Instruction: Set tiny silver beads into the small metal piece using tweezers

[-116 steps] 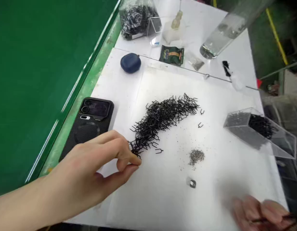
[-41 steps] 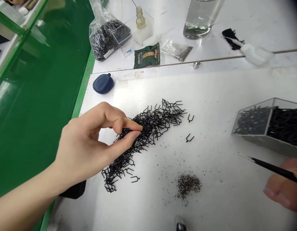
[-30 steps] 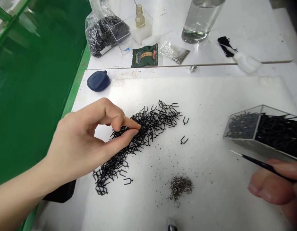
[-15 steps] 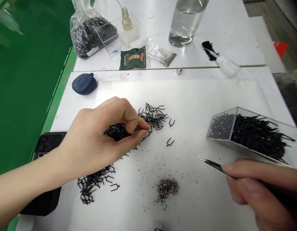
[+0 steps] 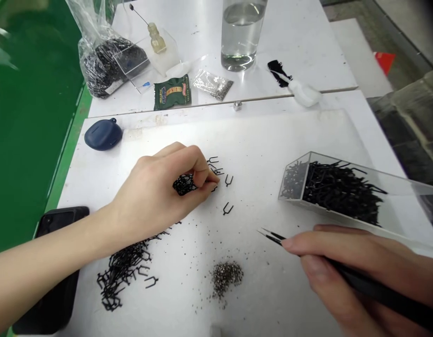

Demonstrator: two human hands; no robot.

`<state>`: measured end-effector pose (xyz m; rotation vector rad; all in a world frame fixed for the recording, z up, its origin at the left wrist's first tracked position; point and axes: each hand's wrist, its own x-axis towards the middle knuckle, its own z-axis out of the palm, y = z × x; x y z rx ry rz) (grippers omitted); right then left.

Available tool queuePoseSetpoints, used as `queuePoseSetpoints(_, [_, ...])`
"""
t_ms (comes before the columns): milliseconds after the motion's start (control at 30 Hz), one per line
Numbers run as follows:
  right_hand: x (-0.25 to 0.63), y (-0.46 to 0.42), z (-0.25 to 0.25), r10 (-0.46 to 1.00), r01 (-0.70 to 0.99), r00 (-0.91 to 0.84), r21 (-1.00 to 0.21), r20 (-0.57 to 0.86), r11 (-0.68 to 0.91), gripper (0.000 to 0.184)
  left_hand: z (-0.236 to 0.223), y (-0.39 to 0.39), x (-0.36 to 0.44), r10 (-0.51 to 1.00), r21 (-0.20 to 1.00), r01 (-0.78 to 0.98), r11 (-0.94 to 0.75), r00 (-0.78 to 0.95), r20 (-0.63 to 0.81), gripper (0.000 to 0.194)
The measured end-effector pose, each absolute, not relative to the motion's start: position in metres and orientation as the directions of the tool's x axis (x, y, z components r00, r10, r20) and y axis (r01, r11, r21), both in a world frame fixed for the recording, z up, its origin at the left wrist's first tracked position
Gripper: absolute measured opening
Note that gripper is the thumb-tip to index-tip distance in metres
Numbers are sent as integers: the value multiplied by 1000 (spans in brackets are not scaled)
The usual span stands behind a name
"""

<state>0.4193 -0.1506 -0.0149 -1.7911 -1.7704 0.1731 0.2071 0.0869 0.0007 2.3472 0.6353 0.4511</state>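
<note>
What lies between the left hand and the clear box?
In the head view, two loose black forked pieces near the left hand; then speckled white surface up to the clear box.

Left hand (image 5: pixel 167 187): bare; knuckles rounded. Wrist (image 5: pixel 106 234): bare, narrower than the hand. Forearm (image 5: pixel 47 260): bare and smooth to the left edge of view, slender, widening gradually. Right hand (image 5: pixel 356 267): bare; fingers long, tips rounded. Visible fingernail (image 5: pixel 318 265): short.
</note>
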Motion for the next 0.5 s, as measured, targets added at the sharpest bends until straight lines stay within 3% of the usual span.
queuePoseSetpoints(133, [418,-144,-10,944,836,122,-544,306,69,17,5,86,206,575,683,355,-638,810,116,29])
queuePoseSetpoints(300, [415,-138,-3,955,789,25,-592,295,162,21,17,83,210,618,709,368,-601,776,122,30])
queuePoseSetpoints(500, [404,-133,-15,924,671,76,-705,374,230,27,14,74,226,458,762,266,-590,888,44,27])
